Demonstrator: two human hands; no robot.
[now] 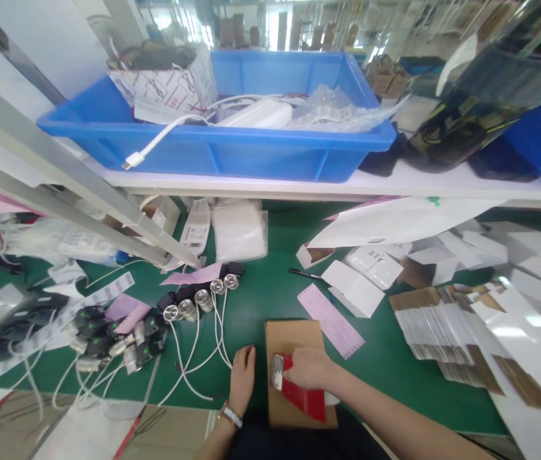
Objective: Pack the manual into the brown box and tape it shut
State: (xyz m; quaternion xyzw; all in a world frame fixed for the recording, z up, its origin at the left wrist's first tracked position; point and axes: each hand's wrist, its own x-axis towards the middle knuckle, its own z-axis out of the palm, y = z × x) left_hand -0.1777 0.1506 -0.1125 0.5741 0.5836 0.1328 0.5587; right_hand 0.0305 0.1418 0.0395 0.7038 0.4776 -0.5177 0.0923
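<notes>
A flat brown cardboard box (294, 342) lies on the green mat near the front edge. My right hand (311, 368) is closed on a red tape dispenser (301, 393) with a metal blade end, pressed onto the box top. My left hand (242, 378) lies flat with its fingers stretched out on the mat, just left of the box and touching its edge. A watch sits on my left wrist.
A row of small metal-capped devices with white cables (200, 297) lies to the left. Pink slips (330, 319), a pen (304, 274), white cartons (354, 289) and stacked flat boxes (447, 329) lie to the right. A blue bin (232, 150) sits on the shelf behind.
</notes>
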